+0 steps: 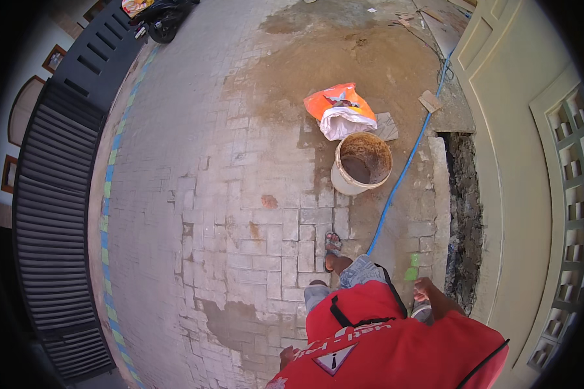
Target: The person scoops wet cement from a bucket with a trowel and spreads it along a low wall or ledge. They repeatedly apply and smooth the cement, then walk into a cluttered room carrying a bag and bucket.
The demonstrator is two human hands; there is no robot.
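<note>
My right hand point(424, 288) hangs beside my red shirt, its fingers curled closed. Just below it shows a greyish, partly see-through thing point(422, 312); whether the fingers hold it I cannot make out. At the lower edge my left hand point(288, 356) peeks out past the shirt, its fingers mostly hidden. Ahead of my feet stands a dirty whitish bucket point(362, 163), its inside coated brown with something grey at the bottom. Behind it an orange and white sack point(341, 111) lies with its mouth open toward me. Neither hand touches the bucket or the sack.
A blue hose point(405, 170) runs along the paving past the bucket. To the right, an open trench point(464, 217) borders a cream gate point(519, 162). Brown sand point(350, 58) covers the ground farther off. A dark slatted gate point(53, 214) lines the left side.
</note>
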